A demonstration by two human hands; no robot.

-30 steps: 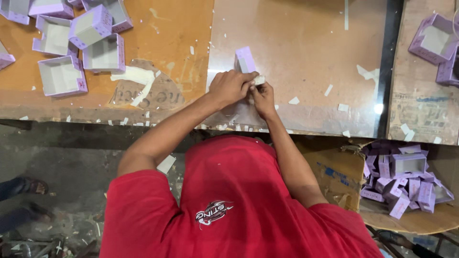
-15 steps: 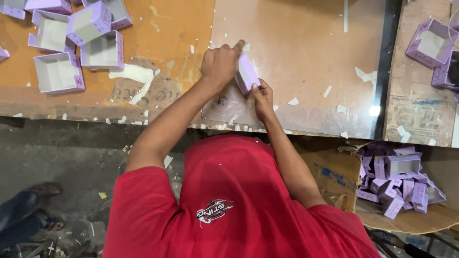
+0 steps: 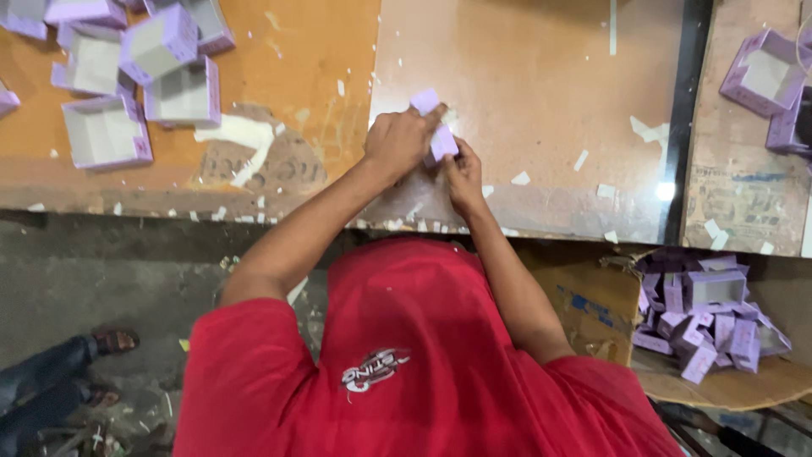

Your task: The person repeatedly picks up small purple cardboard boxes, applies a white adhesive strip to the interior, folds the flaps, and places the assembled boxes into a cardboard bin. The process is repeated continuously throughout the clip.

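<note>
Worn brown wooden desk (image 3: 541, 101) boards are filling the upper half of the frame, dotted with white paper scraps, while grey concrete floor (image 3: 101, 279) is showing at lower left. At upper centre, the person in the red shirt is reaching both arms up onto the desk. Their left hand (image 3: 399, 142) is curling over a small lilac cardboard box piece (image 3: 440, 140), its fingers clenching around the top part, whose corner is sticking out above the knuckles. Their right hand (image 3: 463, 173) is sitting just below and to the right, its fingers pinching the lower edge of the same piece. The piece is being held just above the desk, between the two hands. A cluster of open lilac cardboard trays (image 3: 127, 76) is lying at upper left, well apart from the hands. More lilac trays (image 3: 761, 76) are resting at upper right. At lower right, a brown carton (image 3: 719, 389) is holding a heap of lilac box parts (image 3: 706, 313).
</note>
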